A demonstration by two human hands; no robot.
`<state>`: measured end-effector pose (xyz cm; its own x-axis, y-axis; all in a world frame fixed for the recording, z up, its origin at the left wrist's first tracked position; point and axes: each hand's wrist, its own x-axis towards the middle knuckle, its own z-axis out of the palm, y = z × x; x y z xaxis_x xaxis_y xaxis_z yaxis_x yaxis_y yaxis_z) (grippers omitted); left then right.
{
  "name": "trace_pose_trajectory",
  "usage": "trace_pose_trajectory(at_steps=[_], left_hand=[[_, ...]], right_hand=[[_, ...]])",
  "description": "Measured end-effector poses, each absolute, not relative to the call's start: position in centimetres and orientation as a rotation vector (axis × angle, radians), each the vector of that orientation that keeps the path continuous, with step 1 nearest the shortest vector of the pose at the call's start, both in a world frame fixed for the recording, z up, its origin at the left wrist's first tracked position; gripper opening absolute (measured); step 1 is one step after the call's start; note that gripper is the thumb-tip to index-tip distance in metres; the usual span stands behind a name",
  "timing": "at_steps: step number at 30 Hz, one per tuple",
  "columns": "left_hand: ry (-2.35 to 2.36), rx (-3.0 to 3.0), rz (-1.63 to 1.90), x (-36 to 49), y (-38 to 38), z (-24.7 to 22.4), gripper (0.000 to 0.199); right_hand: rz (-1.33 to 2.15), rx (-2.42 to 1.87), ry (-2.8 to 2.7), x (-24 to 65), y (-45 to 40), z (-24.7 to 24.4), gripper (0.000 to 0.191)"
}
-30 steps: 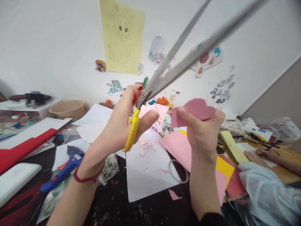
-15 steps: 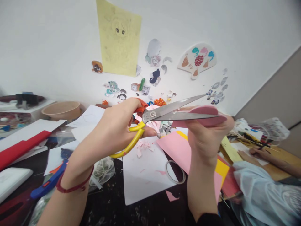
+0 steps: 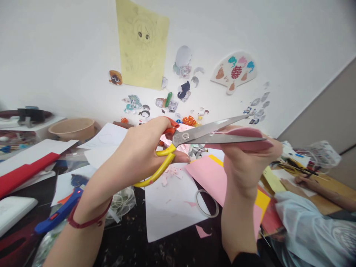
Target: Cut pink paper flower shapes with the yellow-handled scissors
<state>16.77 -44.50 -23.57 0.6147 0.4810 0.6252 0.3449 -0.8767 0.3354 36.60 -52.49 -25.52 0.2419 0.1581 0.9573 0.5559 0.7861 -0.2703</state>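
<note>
My left hand [image 3: 144, 144], with a red cord at the wrist, is closed around the scissors [image 3: 164, 163], which have one yellow and one orange-red handle. Their long metal blades are apart and point right, the lower one crossing in front of a curved piece of pink paper [image 3: 251, 135]. That pink paper is pinched in my right hand [image 3: 244, 159], whose fingers are partly hidden behind it. Below the hands, a white sheet [image 3: 172, 211] carries small pink scraps [image 3: 171, 172]. Larger pink sheets [image 3: 205, 174] lie under my right forearm.
A white ring [image 3: 208, 213] sits on the papers. At left are a blue glue gun [image 3: 59, 213], a red strip [image 3: 25, 176] and a tan bowl [image 3: 72, 128]. Stickers and a yellow drawing [image 3: 143, 55] cover the wall. To the right, another person's hand [image 3: 304, 181] holds a pen.
The scissors and my left hand have shifted slightly right along the pink paper, and the blades are a little closer together. My right hand still grips the paper.
</note>
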Motion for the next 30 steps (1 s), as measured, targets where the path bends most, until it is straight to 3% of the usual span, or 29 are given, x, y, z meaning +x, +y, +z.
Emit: trace_pose_trajectory(at_steps=[30], left_hand=[[0.661, 2.645, 1.137, 16.42, -44.55, -23.64, 0.045]], right_hand=[[-0.393, -0.679, -1.238, 36.17, -52.23, -25.60, 0.013]])
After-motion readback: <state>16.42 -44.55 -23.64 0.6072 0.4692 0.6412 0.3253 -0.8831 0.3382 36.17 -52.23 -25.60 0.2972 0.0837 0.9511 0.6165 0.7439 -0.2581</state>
